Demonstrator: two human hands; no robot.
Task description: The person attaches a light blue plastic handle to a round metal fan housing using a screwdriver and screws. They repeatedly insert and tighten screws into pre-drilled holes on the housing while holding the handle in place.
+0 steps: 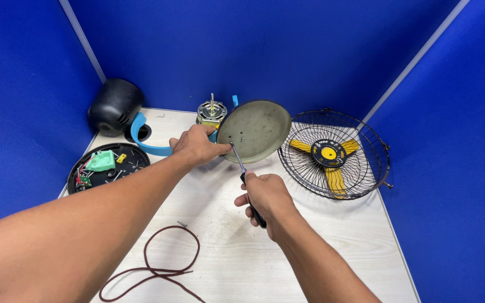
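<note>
My left hand (196, 146) grips the edge of a round grey-green metal base plate (255, 130), holding it tilted up on its rim. The plate is joined to a curved blue fan stand (143, 140) that lies on the table. My right hand (268, 197) is closed around the black handle of a screwdriver (242, 171). Its metal tip touches the lower left part of the plate, close to my left thumb. Behind the plate stands the fan motor (211, 113) with its shaft pointing up.
A wire fan guard (360, 163) with yellow blades (328, 159) lies at the right. At the left lie a round black cover (127, 163) holding green parts and screws, and a black motor housing (115, 105). A dark red cord (161, 266) loops near the table's front. Blue partitions surround the table.
</note>
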